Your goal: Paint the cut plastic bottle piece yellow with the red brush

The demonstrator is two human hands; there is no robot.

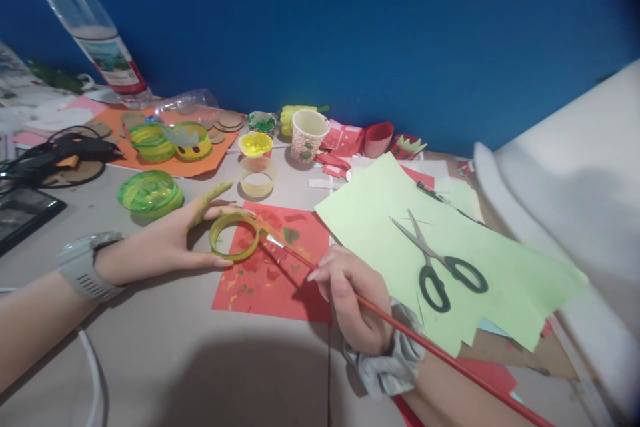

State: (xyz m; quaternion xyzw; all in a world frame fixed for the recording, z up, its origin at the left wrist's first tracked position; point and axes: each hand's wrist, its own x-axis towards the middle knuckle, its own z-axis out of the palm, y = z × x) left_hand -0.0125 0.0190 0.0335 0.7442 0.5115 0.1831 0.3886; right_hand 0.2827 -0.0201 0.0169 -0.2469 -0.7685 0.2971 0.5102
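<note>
- Between the thumb and fingers of the left hand point(175, 239), a painted yellow-green ring point(235, 256) is held on edge, over the left part of the paint-spotted red paper point(295, 293); the index finger has green paint on it.
- Closed around a slim red paintbrush point(400, 325), the right hand point(353, 297) points the bristles toward the ring; whether they touch it is hard to tell.
- Beyond the red paper, a pale translucent ring point(257, 188) sits before a small cup of yellow paint point(255, 145), with a foil-like cup of green paint point(262, 123) behind.
- The patterned paper cup point(306, 137) partly hides a yellow object point(289, 121); its contents cannot be made out.
- Beyond the left wrist stands a green-streaked clear bowl point(150, 195).
- Farther back, two yellow-green rings point(173, 143) lie on orange paper point(200, 165), near a tilted plastic bottle point(105, 53).
- At far left are a black glue gun point(75, 147) and a phone point(27, 213).
- Right of the red paper, black-handled scissors point(440, 261) lie open on light green paper point(370, 207).
</note>
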